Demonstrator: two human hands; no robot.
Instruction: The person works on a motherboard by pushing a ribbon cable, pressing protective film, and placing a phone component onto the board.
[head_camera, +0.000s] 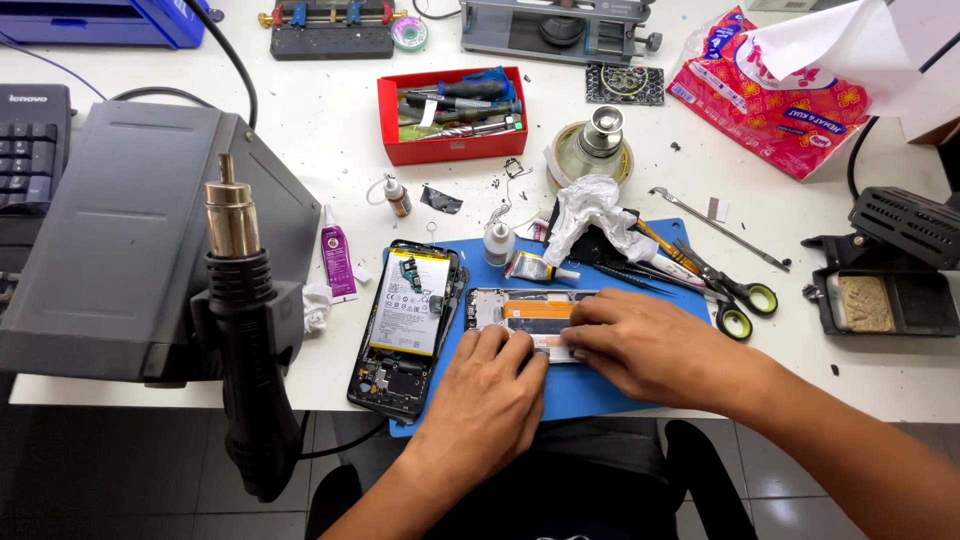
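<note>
Both hands press on a phone frame on the blue mat.

Left of the blue mat (610, 385) stands the hot-air gun (245, 330); a purple glue tube (337, 262) lies just beside the mat's left edge. An opened phone (408, 325), battery exposed, overlaps that edge: I judge disassembly done, refitting unfinished. On the mat, my left hand (490, 395) lies flat, fingers extended on the phone frame (520, 312), gripping nothing. My right hand (650, 345) presses its fingertips on the frame's orange-and-white strip. Behind the mat sits a red tray (452, 115); far right, a red-and-yellow patterned bag (775, 95).
</note>
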